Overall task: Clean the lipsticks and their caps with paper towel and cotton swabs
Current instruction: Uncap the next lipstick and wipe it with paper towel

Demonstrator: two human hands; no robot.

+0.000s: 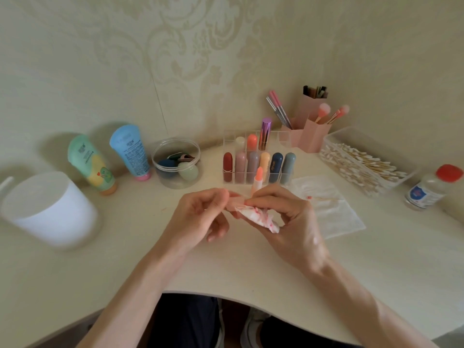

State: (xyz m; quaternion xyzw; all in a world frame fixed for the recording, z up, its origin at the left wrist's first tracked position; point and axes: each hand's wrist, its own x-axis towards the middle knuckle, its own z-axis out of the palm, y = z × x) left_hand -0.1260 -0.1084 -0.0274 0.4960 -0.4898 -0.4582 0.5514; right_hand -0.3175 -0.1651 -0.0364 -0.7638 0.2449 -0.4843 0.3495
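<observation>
Centre of the frame, above a pale cream table (251, 267): my left hand (200, 214) pinches a small pale pink lipstick cap (237, 202) between thumb and fingertips, its grip clamped on the cap. My right hand (288, 222) has its grip closed around a crumpled white paper towel stained with red smears (261, 218), and the wad touches the cap.

Just behind my right fingers an uncapped peach lipstick with a white base (258, 180) stands upright. Behind that, a clear acrylic organiser (231, 139) holds a row of capped lipsticks in red, pink, mauve, peach, navy and grey-blue, with three more in the row behind.

Right of my hands a flat white paper towel (336, 214) lies on the table, with a used cotton swab (324, 197) resting on it. Further right is a clear plastic box of cotton swabs (351, 177), then a small clear bottle with a red cap (429, 189).

Upper right, pink holders (311, 136) carry makeup brushes.

Left of centre stands a clear round jar of makeup sponges (175, 182), then a blue tube (130, 151), a green tube (91, 164) and, at the far left, a white round container (47, 209).
</observation>
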